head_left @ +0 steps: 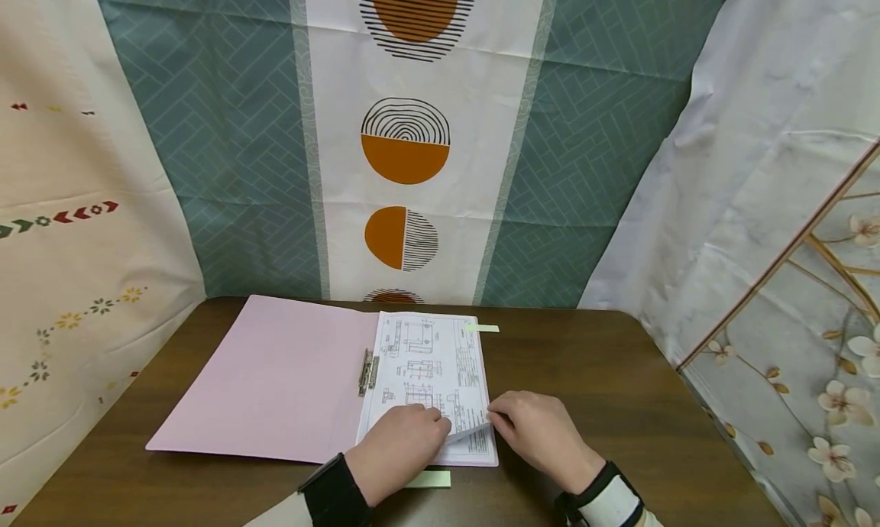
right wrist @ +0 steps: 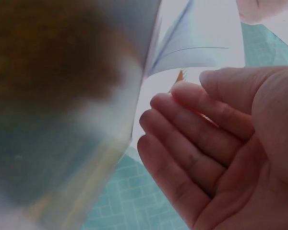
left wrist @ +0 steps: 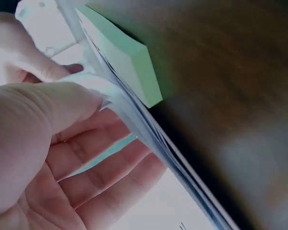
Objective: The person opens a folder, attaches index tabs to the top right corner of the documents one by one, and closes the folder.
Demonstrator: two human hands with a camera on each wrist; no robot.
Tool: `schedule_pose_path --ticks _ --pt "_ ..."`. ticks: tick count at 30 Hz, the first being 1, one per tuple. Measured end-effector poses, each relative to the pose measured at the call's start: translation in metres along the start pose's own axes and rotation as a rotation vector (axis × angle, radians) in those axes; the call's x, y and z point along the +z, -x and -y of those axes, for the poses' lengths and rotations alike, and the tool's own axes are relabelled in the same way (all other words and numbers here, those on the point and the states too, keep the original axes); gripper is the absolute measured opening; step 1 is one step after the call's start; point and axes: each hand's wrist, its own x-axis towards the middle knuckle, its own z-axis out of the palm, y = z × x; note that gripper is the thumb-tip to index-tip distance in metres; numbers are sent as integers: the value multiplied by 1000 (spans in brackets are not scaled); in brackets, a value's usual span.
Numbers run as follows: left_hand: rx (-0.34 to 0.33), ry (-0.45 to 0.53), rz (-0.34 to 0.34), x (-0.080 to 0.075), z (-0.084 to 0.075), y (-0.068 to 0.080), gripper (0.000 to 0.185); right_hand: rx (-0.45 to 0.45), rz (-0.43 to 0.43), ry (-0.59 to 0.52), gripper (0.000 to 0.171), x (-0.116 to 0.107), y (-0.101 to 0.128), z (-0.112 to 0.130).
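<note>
1. Stack of printed drawing sheets (head_left: 431,374) lies on the right half of an open pink folder (head_left: 275,374), held at its left edge by the metal clip (head_left: 367,372) at the spine. Folder sits near the middle of the dark wood table (head_left: 619,389).
2. Bottom right corner of the top sheet (head_left: 474,433) is lifted and curled up off the stack, between the two hands.
3. Left hand (head_left: 402,451) rests on the lower part of the stack, fingers curled, thumb side against the raised corner. Left wrist view shows the thumb (left wrist: 53,103) pressing the sheet edges and the other fingers (left wrist: 101,167) relaxed beneath; looks like a pinch on the paper.
4. Right hand (head_left: 543,435) is just right of the corner, fingertips touching the lifted sheet edge. Right wrist view shows fingers (right wrist: 201,143) loosely bent, palm empty, nothing gripped.
5. Green sticky note pad (head_left: 428,479) lies on the table at the folder's near edge, beside the left wrist; in the left wrist view the pad (left wrist: 125,57) touches the stack edge.
6. One green sticky flag (head_left: 483,328) sticks out from the top right corner of the sheets.
7. Black wrist straps on both arms. Patterned cloth hangs behind and at both sides of the table.
</note>
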Motion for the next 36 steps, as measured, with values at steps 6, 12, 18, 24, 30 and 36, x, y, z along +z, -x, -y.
schedule_pose_path --ticks 6,12,18,24,30,36 --pt "-36 3 -10 2 1 -5 9 64 -37 16 4 -6 -5 6" --pt "-76 93 -22 3 3 -6 12 86 -25 5 6 -7 -5 5" --pt "-141 181 -57 4 4 -4 17 118 37 -31 8 -8 -7 4" --pt "-177 257 -76 3 7 -1 24 149 23 -46 6 -8 -8 6" --pt "-224 382 -85 1 11 2 30 87 73 -116 9 -6 -8 6" --pt "-284 342 -172 -7 10 8 28 -89 148 -172 2 -2 -6 5"
